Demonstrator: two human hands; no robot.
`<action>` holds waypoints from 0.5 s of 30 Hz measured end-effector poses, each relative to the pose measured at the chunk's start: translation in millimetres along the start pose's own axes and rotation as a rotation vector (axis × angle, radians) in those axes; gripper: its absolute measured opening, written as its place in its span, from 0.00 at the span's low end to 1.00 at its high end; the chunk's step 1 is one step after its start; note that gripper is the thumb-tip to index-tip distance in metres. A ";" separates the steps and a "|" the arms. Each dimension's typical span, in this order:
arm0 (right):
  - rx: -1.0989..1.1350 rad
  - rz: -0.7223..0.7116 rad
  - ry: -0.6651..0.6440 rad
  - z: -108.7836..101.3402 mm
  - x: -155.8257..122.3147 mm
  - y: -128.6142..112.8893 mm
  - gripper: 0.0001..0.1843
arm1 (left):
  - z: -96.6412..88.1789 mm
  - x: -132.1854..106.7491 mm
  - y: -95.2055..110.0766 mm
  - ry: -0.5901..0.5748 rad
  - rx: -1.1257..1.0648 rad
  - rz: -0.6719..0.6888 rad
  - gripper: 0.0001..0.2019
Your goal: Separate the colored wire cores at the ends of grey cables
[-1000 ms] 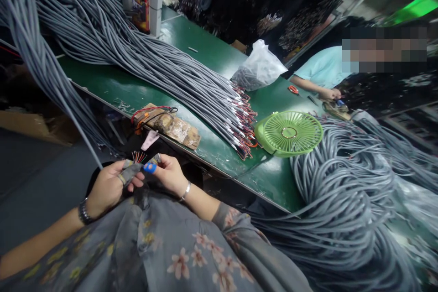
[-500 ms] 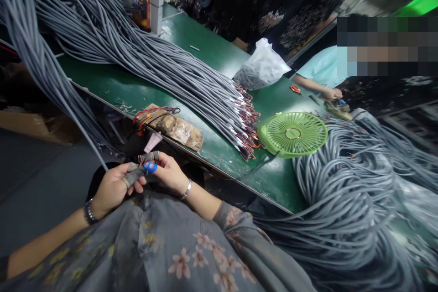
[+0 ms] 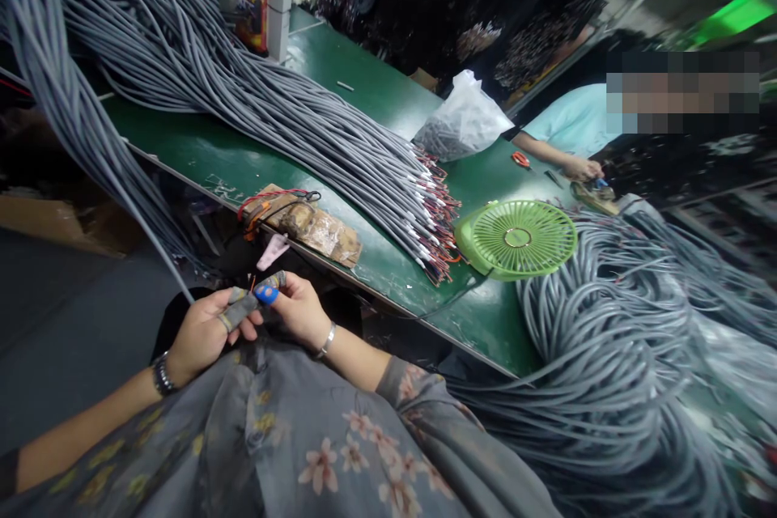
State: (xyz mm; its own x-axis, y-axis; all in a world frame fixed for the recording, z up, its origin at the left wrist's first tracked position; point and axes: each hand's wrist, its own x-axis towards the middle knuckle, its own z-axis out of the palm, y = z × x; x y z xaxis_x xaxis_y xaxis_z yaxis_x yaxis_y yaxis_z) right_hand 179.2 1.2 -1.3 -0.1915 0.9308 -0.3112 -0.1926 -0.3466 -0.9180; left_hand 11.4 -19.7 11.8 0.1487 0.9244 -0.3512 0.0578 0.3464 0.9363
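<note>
My left hand (image 3: 203, 329) and my right hand (image 3: 295, 309) meet above my lap, both closed in a pinch on the end of one grey cable (image 3: 161, 247) that runs up and to the left. Grey tape covers my left fingertips, and a blue cap sits on a right fingertip (image 3: 265, 293). Only a tip of the cable's coloured wires (image 3: 251, 283) shows between the fingers. A big bundle of grey cables (image 3: 291, 117) with stripped coloured ends lies across the green table (image 3: 200, 158) just beyond my hands.
A taped brown block with red and black leads (image 3: 307, 225) sits at the table's near edge. A green fan (image 3: 515, 237) lies flat, beside a heap of coiled grey cable (image 3: 607, 356). A plastic bag (image 3: 461, 125) and another person's hand (image 3: 579, 168) are farther back.
The fan of coloured wires that stood above my fingers a second ago has been drawn down between them. Both hands stay together over my lap.
</note>
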 end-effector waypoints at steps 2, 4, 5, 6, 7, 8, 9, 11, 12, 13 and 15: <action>0.008 -0.007 0.012 1.1 -1.2 0.7 0.31 | 1.1 -0.7 0.3 0.020 -0.020 -0.006 0.17; -0.002 -0.019 0.005 0.9 -2.6 1.6 0.32 | 1.9 -1.3 0.1 0.042 -0.037 -0.012 0.18; -0.017 -0.025 -0.002 0.4 -3.3 2.1 0.31 | 2.1 -1.5 -0.2 0.052 -0.047 -0.012 0.18; -0.036 -0.030 -0.010 -0.3 -3.9 2.6 0.31 | 2.0 -1.7 -0.5 0.062 -0.059 -0.008 0.19; -0.054 -0.033 -0.018 -1.2 -4.4 2.9 0.30 | 1.6 -1.9 -0.8 0.069 -0.071 -0.001 0.19; -0.067 -0.034 -0.028 -2.3 -4.6 3.0 0.29 | 1.1 -2.0 -0.9 0.071 -0.081 0.007 0.18; -0.070 -0.032 -0.038 -3.5 -4.6 2.8 0.29 | 0.3 -2.2 -0.9 0.067 -0.086 0.012 0.19; -0.050 -0.019 -0.062 -6.1 -3.8 1.3 0.29 | -1.5 -2.5 -0.6 0.037 -0.079 0.010 0.19; -0.030 -0.009 -0.079 -7.2 -3.0 0.1 0.28 | -2.4 -2.7 -0.4 0.012 -0.066 0.005 0.19; -0.006 0.001 -0.100 -8.2 -2.1 -1.3 0.28 | -3.1 -2.7 -0.4 -0.019 -0.050 -0.001 0.19; 0.049 0.013 -0.152 -9.2 0.1 -3.5 0.28 | -4.0 -2.7 -1.1 -0.080 -0.025 -0.012 0.20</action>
State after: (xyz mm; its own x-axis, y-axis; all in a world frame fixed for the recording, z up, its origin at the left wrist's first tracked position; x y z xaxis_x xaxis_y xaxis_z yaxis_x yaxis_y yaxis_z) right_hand 188.7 3.6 -0.4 -0.3376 0.8990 -0.2791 -0.2346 -0.3676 -0.8999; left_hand 6.9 -21.9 11.7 0.2262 0.9050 -0.3602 0.0357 0.3618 0.9316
